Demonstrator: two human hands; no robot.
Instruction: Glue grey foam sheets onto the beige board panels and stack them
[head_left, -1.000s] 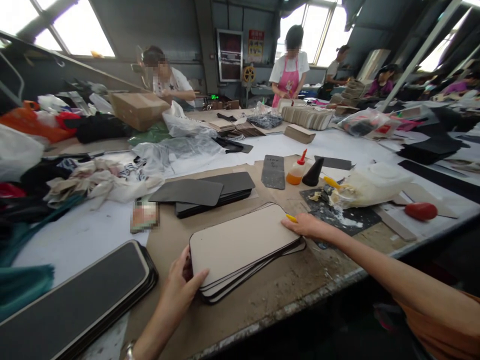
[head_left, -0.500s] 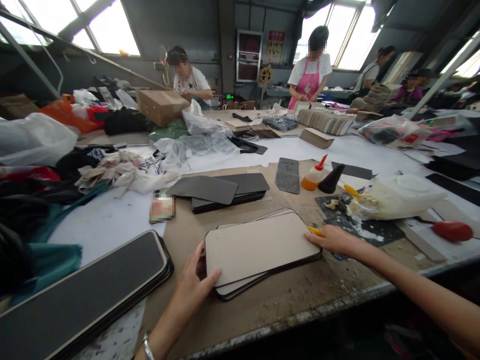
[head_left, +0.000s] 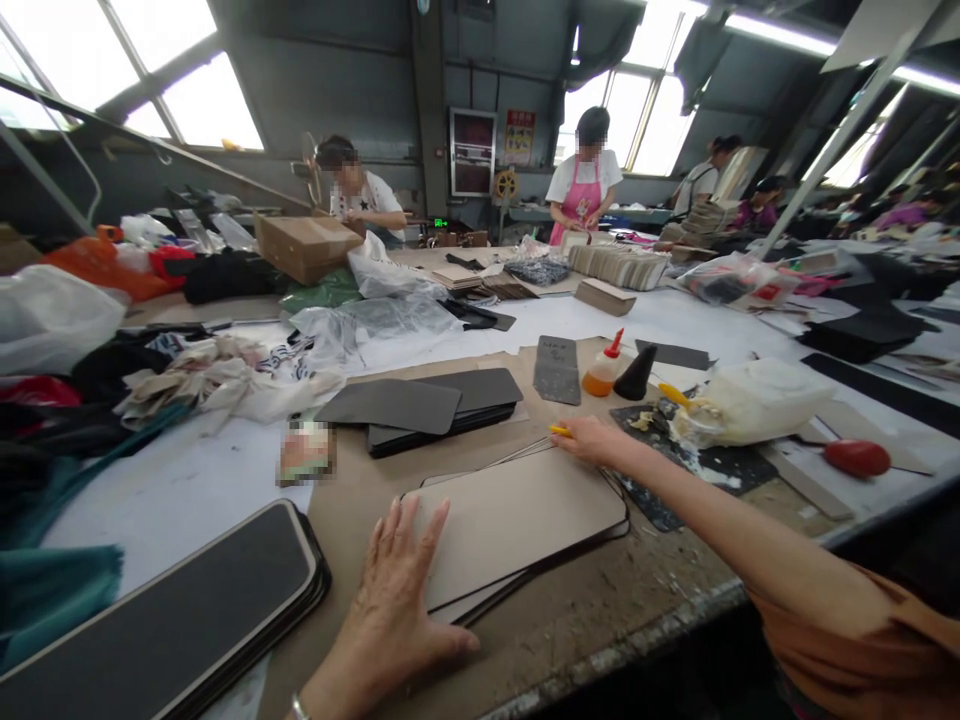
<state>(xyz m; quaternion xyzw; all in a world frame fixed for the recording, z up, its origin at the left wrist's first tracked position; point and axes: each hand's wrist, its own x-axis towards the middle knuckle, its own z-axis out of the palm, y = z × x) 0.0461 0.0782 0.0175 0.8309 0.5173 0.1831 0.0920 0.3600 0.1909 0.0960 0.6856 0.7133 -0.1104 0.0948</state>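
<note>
A stack of tan boards with rounded corners (head_left: 525, 515) lies on the brown-papered table (head_left: 600, 620) in front of me. My left hand (head_left: 401, 590) rests flat on the stack's near left end, fingers spread. My right hand (head_left: 596, 440) sits at the stack's far right corner, closed round a small yellow tool (head_left: 559, 431) whose tip sticks out to the left.
Dark grey boards (head_left: 427, 402) lie beyond the stack. A long black-faced stack (head_left: 172, 615) sits at the near left. An orange glue bottle (head_left: 604, 368), a black cone (head_left: 636, 374), a glue-smeared mat (head_left: 697, 465) and a white bag (head_left: 754, 400) stand right. Other people work at the far side.
My left hand has gone from gripping the stack's left edge to lying flat on top of it. My right hand has shifted along the far edge toward the left.
</note>
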